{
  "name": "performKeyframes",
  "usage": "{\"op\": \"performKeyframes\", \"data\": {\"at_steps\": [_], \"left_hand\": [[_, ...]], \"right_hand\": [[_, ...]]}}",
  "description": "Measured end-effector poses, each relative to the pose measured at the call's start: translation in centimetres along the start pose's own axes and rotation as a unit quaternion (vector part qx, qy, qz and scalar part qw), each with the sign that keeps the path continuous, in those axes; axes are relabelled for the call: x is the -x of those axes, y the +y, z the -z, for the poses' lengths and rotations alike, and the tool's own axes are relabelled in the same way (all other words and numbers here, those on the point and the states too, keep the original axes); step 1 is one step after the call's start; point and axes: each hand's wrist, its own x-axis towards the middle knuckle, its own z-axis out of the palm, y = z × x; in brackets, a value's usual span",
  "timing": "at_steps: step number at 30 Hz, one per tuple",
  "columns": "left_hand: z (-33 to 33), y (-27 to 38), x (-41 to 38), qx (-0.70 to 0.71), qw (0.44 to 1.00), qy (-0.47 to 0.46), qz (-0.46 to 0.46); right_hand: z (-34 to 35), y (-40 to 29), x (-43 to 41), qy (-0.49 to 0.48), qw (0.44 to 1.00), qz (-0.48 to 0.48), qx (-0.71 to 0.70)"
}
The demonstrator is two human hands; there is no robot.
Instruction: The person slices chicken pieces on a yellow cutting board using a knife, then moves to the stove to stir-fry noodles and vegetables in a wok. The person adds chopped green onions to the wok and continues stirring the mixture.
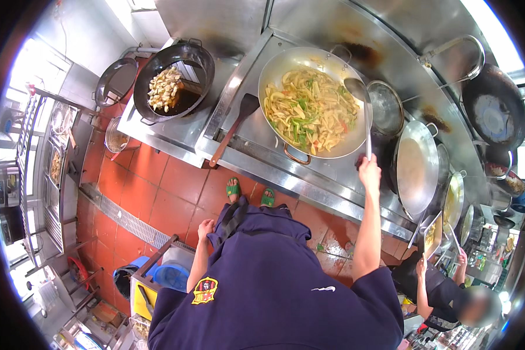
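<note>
My right hand (369, 173) grips the handle of a long metal ladle (355, 89), whose bowl rests at the far right side of a large wok (267, 70). Sliced vegetables with green and a few red pieces (310, 111) fill much of this wok. At my left side hangs my left hand (205, 229), its fingers curled with nothing visible in them. A wok spatula (238, 122) with a dark blade and brown handle lies on the steel range, left of the wok.
Further left stands a dark wok (201, 94) with dark liquid and chopped food (164, 89). A round strainer (385, 107) and a pale wok (417, 166) are to the right. Nearby, a co-worker (428, 275) holds a tray (432, 234). A yellow board (142, 299) stands behind my left side.
</note>
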Motion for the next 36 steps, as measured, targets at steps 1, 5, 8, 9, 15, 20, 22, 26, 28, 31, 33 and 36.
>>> {"op": "performKeyframes", "data": {"at_steps": [1, 5, 8, 9, 15, 20, 22, 26, 28, 31, 33, 36], "left_hand": [[0.0, -0.4, 0.2, 0.000, 1.000, 0.004, -0.002], [0.4, -1.2, 0.1, -0.024, 1.000, -0.001, -0.009], [0.4, -1.4, 0.4, 0.022, 1.000, -0.004, 0.007], [0.5, -1.6, -0.1, 0.019, 1.000, -0.007, -0.001], [0.6, 0.1, -1.0, -0.067, 0.997, -0.018, -0.034], [0.5, 3.2, -0.3, -0.048, 0.998, -0.034, -0.013], [0.5, 3.8, -1.0, -0.047, 0.998, -0.043, 0.001], [0.3, 3.2, -2.8, 0.011, 0.998, -0.054, 0.013], [0.7, 2.8, -2.8, 0.004, 0.999, -0.047, 0.014], [0.5, 3.0, -2.6, 0.028, 0.998, -0.050, 0.010], [0.7, 2.5, -2.1, 0.037, 0.998, -0.043, 0.011], [1.3, 2.0, -1.9, 0.022, 0.999, -0.030, 0.014]], "right_hand": [[-2.3, -0.2, -0.3, -0.044, 0.996, -0.028, -0.072], [-7.1, -3.5, 4.8, -0.315, 0.798, -0.202, -0.472], [-4.3, -3.4, 7.0, -0.424, 0.630, -0.273, -0.591], [-2.9, -2.9, 7.7, -0.451, 0.571, -0.289, -0.622], [3.9, -2.9, 13.7, -0.398, 0.698, -0.223, -0.552], [6.2, -2.9, 16.4, -0.346, 0.817, -0.136, -0.440], [6.5, -2.7, 16.5, -0.329, 0.845, -0.124, -0.403], [1.0, 1.6, 11.5, -0.139, 0.972, 0.017, -0.187], [0.4, -1.1, 8.1, -0.092, 0.990, 0.003, -0.110], [-4.3, 0.1, 4.0, -0.056, 0.990, -0.034, -0.125], [-6.1, -1.9, 4.1, -0.149, 0.943, -0.119, -0.274], [-6.3, -5.9, 7.9, -0.297, 0.800, -0.231, -0.468]]}}
